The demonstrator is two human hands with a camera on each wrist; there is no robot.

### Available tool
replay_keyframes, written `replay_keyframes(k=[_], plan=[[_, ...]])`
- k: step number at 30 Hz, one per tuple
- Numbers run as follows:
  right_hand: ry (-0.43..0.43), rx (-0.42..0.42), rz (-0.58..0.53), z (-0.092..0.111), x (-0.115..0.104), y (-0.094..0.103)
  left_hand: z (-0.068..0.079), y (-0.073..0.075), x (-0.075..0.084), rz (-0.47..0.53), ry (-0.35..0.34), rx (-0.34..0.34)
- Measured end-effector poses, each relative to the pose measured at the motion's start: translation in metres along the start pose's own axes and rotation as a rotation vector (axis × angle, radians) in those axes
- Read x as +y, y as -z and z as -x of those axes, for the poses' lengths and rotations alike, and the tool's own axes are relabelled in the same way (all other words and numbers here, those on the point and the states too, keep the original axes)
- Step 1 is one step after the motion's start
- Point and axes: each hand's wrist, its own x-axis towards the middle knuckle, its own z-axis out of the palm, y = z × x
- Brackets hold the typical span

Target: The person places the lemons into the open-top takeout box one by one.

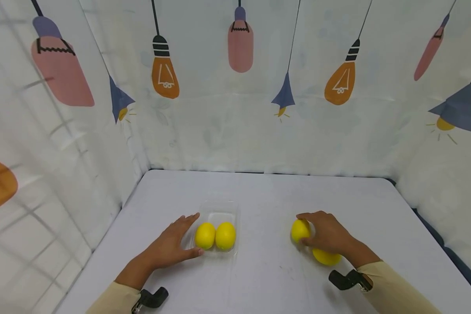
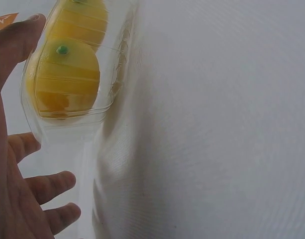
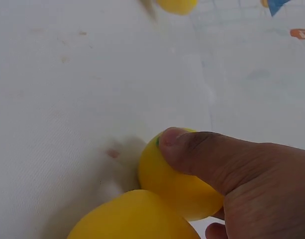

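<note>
A clear plastic tray (image 1: 218,214) holds two yellow lemons (image 1: 225,236) side by side in its near half. My left hand (image 1: 168,245) stands at the tray's left side, thumb and fingers spread wide with the fingertips right at its edge. The left wrist view shows a green nub on one lemon (image 2: 67,74) through the clear wall. To the right, my right hand (image 1: 330,233) pinches a lemon (image 1: 300,230) between thumb and fingers, the thumb lying across it beside its green nub. Another lemon (image 3: 132,219) lies against the held one, partly under the right hand in the head view.
A white-covered table (image 1: 259,196) carries everything. Behind it and at both sides hang pale cloth walls (image 1: 220,131) printed with lamps and bulbs. Each wrist wears a black camera mount (image 1: 347,279) that juts inward over the table.
</note>
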Motion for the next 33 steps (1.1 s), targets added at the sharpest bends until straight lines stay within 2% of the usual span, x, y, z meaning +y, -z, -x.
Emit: replay_keyframes(k=[7,33], plan=[[0.004,-0.002,-0.025,-0.006,-0.007,0.002,-0.001,0.002,0.001,0.005,-0.001,0.002],[0.062,-0.015,-0.090,-0.045,-0.060,0.007,0.002,0.001,0.004,0.019,0.026,-0.007]])
